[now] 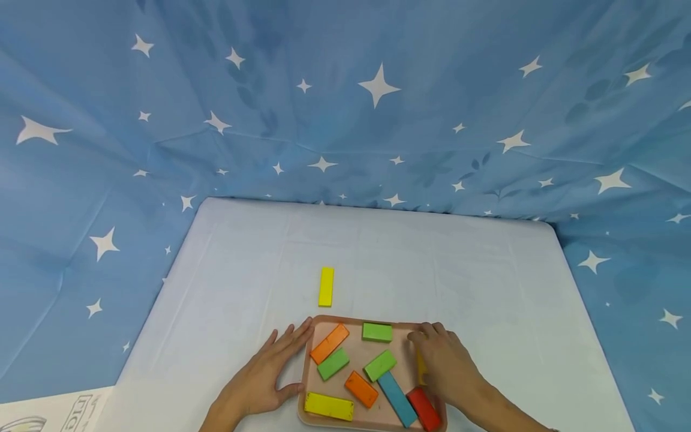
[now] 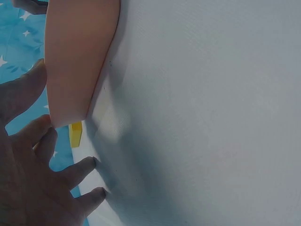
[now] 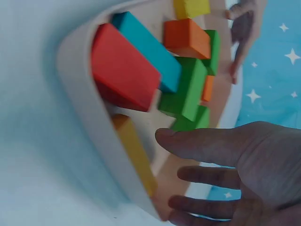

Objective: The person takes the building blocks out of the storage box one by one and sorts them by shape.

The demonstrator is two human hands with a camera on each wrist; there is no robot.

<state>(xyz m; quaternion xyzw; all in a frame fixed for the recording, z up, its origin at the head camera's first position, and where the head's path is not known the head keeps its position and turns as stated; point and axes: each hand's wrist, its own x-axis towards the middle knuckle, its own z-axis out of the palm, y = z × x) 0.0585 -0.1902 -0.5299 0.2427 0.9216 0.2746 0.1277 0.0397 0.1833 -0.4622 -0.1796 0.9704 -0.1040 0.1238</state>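
A shallow pinkish tray (image 1: 378,414) holds several wooden blocks. Against its left wall lies my left hand (image 1: 267,372), thumb and index fingertip touching the side, other fingers spread. My right hand (image 1: 450,363) reaches over the tray's right side with fingers extended and nothing between them. Beneath it, a dark yellow block (image 3: 134,153) lies along the wall, partly hidden in the head view. Close to that hand are a red block (image 3: 124,70) and a long blue block (image 1: 397,399). Outside the tray, beyond its far rim, a bright yellow block (image 1: 326,287) lies on the table.
Also inside the tray are green blocks (image 1: 376,332), orange blocks (image 1: 361,389) and a yellow block (image 1: 329,407). The white-covered table (image 1: 227,270) meets a blue star-patterned curtain (image 1: 345,120). A printed sheet (image 1: 54,414) shows at the lower left.
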